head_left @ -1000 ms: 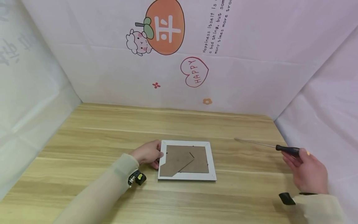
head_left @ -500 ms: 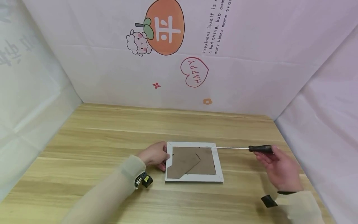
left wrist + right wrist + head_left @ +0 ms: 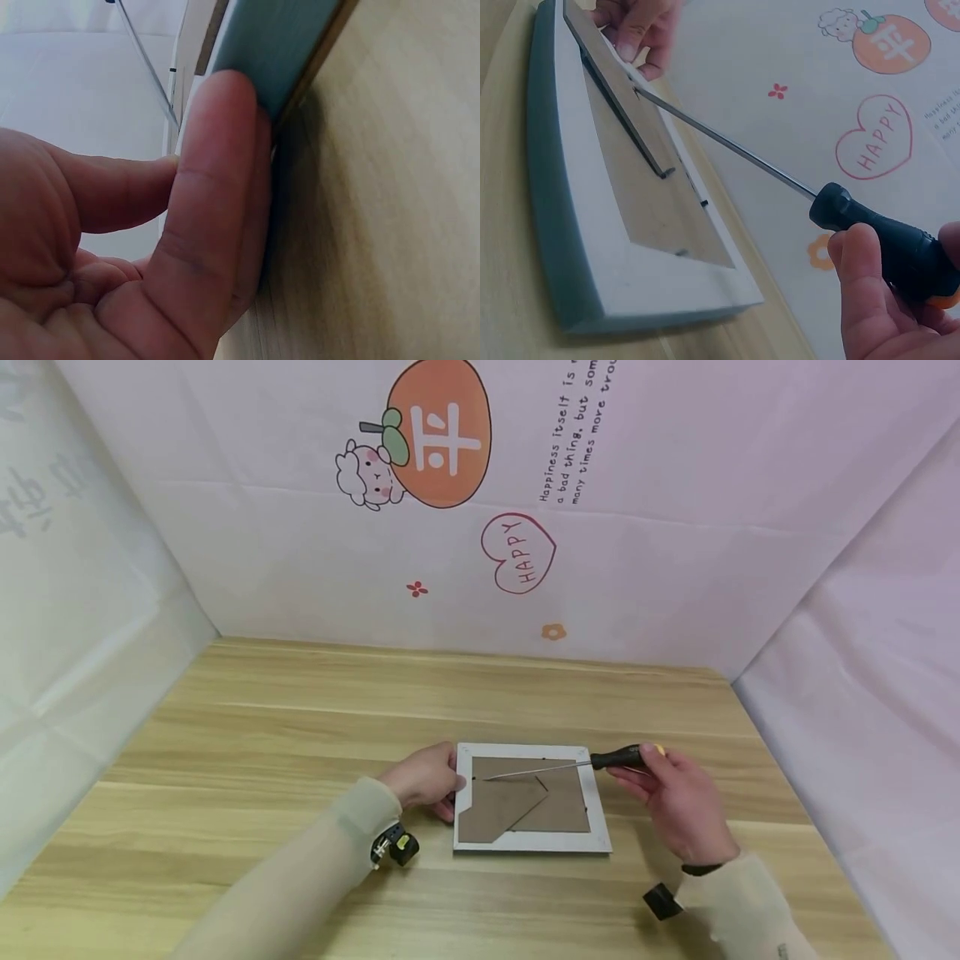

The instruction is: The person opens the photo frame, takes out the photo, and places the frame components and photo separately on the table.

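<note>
A picture frame (image 3: 536,842) lies back side up on the table, its white border around a brown backing board (image 3: 567,810). A stand leg (image 3: 622,94) lifts slightly off the board in the right wrist view, and small black tabs (image 3: 704,203) line the opening. My left hand (image 3: 429,779) grips the frame's left side, thumb on top and fingers against the outer edge in the left wrist view. My right hand (image 3: 684,806) holds a screwdriver (image 3: 621,757) by its black handle. Its metal shaft crosses over the board, the tip close to the left tab (image 3: 473,778).
The wood-grain table (image 3: 337,693) meets a white printed cloth (image 3: 637,585) at the back. White cloth walls (image 3: 862,693) stand at both sides. Black wrist cameras (image 3: 663,902) sit below the sleeves.
My right hand has carried the screwdriver leftward, from the table's right side to over the backing board. My left hand and the picture frame have shifted a little to the right.
</note>
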{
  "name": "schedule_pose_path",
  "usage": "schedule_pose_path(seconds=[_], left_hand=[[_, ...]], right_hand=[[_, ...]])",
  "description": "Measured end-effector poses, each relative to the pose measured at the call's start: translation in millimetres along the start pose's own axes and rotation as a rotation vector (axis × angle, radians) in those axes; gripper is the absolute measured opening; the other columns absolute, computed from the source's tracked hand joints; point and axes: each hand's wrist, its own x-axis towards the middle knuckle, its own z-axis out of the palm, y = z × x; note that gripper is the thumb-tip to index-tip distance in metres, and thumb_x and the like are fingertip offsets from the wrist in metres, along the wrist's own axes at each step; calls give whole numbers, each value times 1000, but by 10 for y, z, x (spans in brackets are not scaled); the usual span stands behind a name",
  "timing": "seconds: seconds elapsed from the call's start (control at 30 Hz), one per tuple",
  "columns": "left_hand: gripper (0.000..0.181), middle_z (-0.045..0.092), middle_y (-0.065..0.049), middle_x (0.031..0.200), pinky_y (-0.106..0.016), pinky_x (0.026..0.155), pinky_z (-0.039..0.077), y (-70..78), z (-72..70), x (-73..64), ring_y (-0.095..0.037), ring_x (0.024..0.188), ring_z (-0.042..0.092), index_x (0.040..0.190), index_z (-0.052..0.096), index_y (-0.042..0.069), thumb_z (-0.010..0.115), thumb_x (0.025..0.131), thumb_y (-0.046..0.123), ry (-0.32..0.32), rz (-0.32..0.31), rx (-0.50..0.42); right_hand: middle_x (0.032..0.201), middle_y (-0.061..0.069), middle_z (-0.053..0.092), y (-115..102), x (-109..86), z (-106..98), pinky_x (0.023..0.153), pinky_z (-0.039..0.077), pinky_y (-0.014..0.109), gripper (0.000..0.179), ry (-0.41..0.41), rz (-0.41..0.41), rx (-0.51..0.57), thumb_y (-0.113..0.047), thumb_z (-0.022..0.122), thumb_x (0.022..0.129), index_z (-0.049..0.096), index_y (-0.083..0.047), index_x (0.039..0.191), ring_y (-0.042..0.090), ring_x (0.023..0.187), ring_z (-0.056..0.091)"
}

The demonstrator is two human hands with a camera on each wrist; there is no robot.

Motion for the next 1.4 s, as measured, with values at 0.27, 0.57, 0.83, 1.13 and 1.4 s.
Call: schedule_pose_path(seconds=[0.27, 0.57, 0.83, 1.13, 1.4], left_hand=[[12, 59, -24, 83, -35, 54, 59, -12, 3, 28, -27, 57, 64, 96, 45, -2, 56, 96, -6, -6, -4, 7], [12, 60, -23, 83, -35, 54, 59, -2, -1, 28, -29, 62, 64, 97, 47, -1, 56, 95, -7, -6, 1, 5], [11, 61, -22, 80, -35, 53, 59, 5, 6, 36, -29, 60, 64, 97, 47, -1, 57, 95, -6, 11, 8, 42], [10, 62, -19, 81, -35, 52, 58, 26, 28, 53, -28, 62, 65, 101, 50, -1, 56, 94, -7, 5, 39, 69], [12, 62, -22, 80, -36, 51, 58, 31, 10, 40, -30, 59, 65, 98, 50, -2, 56, 91, -10, 13, 27, 72]], right_hand=[[109, 15, 70, 41, 46, 81, 94, 51, 38, 36, 73, 47, -92, -24, 57, 103, 50, 8, 115, 26, 102, 69], [111, 18, 67, 68, 127, 41, 95, 50, 37, 35, 98, 150, -95, -19, 51, 106, 45, 12, 122, 28, 105, 68], [108, 19, 67, 53, 208, 77, 96, 50, 36, 36, 102, 183, -73, -16, 47, 107, 37, 14, 126, 24, 101, 69], [100, 16, 68, -34, 311, 191, 93, 52, 38, 27, 126, 148, -81, -16, 48, 107, 39, 7, 118, 22, 94, 70], [108, 20, 67, -135, 360, 428, 87, 54, 34, 28, 122, 59, -159, -17, 52, 106, 41, 7, 116, 24, 94, 71]])
